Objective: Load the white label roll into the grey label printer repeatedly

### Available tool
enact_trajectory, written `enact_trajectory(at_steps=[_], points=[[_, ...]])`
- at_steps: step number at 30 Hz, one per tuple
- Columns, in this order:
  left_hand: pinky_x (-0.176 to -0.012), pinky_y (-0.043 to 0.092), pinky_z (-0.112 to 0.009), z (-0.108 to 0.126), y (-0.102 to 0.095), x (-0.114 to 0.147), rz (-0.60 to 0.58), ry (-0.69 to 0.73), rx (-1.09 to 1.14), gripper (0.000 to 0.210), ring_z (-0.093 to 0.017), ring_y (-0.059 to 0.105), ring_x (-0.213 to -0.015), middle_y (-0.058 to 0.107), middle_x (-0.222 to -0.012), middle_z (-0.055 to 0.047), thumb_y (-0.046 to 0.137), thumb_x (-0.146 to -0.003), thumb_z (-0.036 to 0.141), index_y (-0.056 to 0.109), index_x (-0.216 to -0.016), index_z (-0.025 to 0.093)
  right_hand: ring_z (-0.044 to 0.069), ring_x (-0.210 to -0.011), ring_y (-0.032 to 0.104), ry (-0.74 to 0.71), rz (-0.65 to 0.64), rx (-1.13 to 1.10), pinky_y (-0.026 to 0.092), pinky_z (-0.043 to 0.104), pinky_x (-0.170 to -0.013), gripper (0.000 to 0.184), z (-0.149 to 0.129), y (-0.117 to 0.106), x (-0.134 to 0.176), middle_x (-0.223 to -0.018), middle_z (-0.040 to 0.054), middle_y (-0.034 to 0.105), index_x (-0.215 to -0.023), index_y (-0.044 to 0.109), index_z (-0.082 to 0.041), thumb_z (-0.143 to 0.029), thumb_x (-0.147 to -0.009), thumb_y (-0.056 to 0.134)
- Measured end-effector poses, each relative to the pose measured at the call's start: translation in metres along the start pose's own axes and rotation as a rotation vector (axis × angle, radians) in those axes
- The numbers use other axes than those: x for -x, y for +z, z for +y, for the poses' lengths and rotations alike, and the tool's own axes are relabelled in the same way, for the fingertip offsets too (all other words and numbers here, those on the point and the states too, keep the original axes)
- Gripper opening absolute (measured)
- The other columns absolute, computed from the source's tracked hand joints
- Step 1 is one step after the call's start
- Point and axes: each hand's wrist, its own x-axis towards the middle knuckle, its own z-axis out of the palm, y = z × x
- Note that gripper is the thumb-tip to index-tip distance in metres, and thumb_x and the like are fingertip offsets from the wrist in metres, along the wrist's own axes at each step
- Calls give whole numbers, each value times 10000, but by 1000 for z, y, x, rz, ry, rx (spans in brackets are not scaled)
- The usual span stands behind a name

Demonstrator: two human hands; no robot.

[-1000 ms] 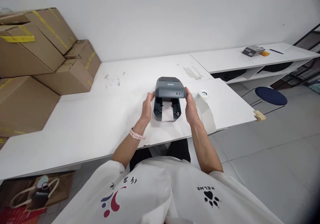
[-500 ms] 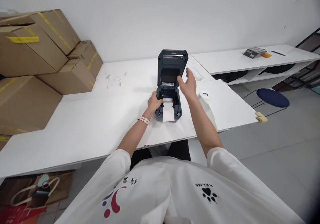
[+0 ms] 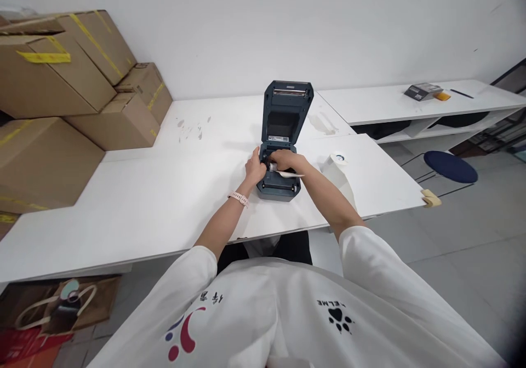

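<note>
A dark label printer (image 3: 280, 184) sits on a white table (image 3: 164, 203), lid raised. Its left edge is gripped by the left hand (image 3: 255, 169). A strip of white label paper (image 3: 291, 174) is pinched inside by the right hand (image 3: 283, 159).

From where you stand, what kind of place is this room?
Probably a packing or shipping room: taped cardboard boxes are stacked by the wall, and an open label printer sits on a long white table beside a paper roll.
</note>
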Motion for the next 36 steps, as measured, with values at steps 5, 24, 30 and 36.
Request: enact_trajectory(at_steps=[5,24,30,36], points=[[-1093,408,-464,-1,-1,3,-2,31,38,803,-319,560,-1301,626,-1389,-110,505,-755,82,340,-1536,170,226,-1055,646,-234,125,-353,516,363,-947,418,28,-32,82,-1193,53,698,-1161,640,-213,-294,-752,675],[-1092,417,-468,-6,2,1,21,25,134,794,-292,592,-1268,663,-1346,-72,519,-715,91,422,-1491,230,263,-1080,670,140,481,-618,531,438,-929,464,112,5,155,-1177,112,710,-1264,620,-289,-326,-803,667],[-1095,418,-468,-7,3,0,38,23,164,780,-285,591,-1273,675,-1327,-62,534,-706,83,461,-1463,257,327,-1165,621,397,677,-806,482,503,-994,521,179,12,180,-1238,195,669,-1071,662,-214,-125,-561,721],[-1106,411,-446,-10,5,-1,48,3,194,777,-270,599,-1267,664,-1349,-61,547,-698,88,473,-1454,250,305,-1008,680,263,546,-872,561,447,-814,506,159,41,143,-1023,138,746,-1069,656,-205,-400,-616,768]])
